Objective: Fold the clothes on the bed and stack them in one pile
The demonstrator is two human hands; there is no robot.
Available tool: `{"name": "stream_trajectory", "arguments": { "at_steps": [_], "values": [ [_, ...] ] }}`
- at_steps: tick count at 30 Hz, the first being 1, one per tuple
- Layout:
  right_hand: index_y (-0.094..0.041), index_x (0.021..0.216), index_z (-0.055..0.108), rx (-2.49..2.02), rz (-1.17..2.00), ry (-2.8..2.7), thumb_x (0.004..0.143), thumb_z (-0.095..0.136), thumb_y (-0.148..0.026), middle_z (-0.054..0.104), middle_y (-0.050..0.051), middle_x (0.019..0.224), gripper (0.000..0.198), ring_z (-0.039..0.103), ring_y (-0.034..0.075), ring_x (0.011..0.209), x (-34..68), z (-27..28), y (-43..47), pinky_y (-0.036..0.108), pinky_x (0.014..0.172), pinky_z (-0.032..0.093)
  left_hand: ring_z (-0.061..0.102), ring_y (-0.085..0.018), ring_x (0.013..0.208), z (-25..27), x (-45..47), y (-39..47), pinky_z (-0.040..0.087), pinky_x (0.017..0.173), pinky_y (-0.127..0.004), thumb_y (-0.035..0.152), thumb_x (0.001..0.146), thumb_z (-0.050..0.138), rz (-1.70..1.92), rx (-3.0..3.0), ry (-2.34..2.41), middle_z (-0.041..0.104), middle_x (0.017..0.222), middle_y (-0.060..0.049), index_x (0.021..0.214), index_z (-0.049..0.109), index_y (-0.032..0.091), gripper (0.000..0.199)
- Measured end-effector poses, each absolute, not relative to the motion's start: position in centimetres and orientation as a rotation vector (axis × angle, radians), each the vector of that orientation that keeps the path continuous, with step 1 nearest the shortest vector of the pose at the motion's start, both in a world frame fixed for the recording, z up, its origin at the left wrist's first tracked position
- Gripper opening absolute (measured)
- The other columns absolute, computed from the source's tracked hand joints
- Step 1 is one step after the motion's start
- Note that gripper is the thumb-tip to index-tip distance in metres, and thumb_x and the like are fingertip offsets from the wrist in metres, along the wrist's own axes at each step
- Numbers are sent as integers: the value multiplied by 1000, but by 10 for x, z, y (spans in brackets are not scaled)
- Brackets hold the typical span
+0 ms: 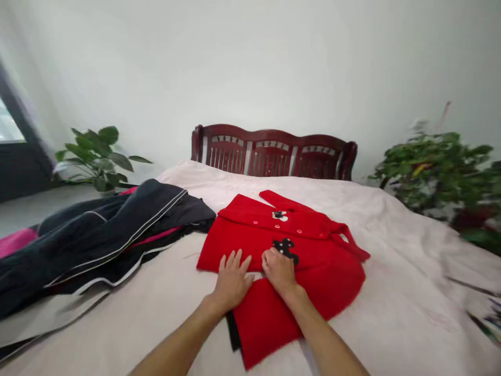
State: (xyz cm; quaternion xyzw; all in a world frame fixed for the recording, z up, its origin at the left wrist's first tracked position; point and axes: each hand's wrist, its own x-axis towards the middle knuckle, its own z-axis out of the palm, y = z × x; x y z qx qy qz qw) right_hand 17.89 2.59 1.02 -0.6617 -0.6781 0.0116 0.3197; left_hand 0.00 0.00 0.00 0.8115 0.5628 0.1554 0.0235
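Note:
A red buttoned cardigan (242, 240) lies front up across the bed, its collar end towards the right. Dark dotted and white patches decorate its front. My left hand (231, 282) rests flat on the lower edge of the cardigan with its fingers spread. Just to the right, my right hand (278, 269) is closed, its curled fingers on the cardigan beside the dark dotted patch. The near sleeve (266, 324) stretches towards me under my forearms, and black cloth (234, 331) shows along its left side. The far sleeve (282, 201) lies out beyond the button row.
A pile of dark clothes (129, 230) with white piping and pink pieces lies on the left. A pale sheet (399, 313) covers the bed. Behind it stands a dark red wooden backrest (270, 151). Leafy plants (96, 151) flank the bed, with another plant (442, 167) at right.

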Motion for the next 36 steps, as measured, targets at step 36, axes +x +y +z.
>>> {"name": "stream_trajectory", "arguments": {
  "at_steps": [36],
  "values": [
    [-20,78,64,-1711,-45,-1707,85,49,-19,63,5,89,16,56,14,69,188,18,8,25,56,30,32,-30,145,1,2,-2,22,117,-53,47,95,45,501,2501,1733,37,157,-11,148,42,31,55]
  ]
}}
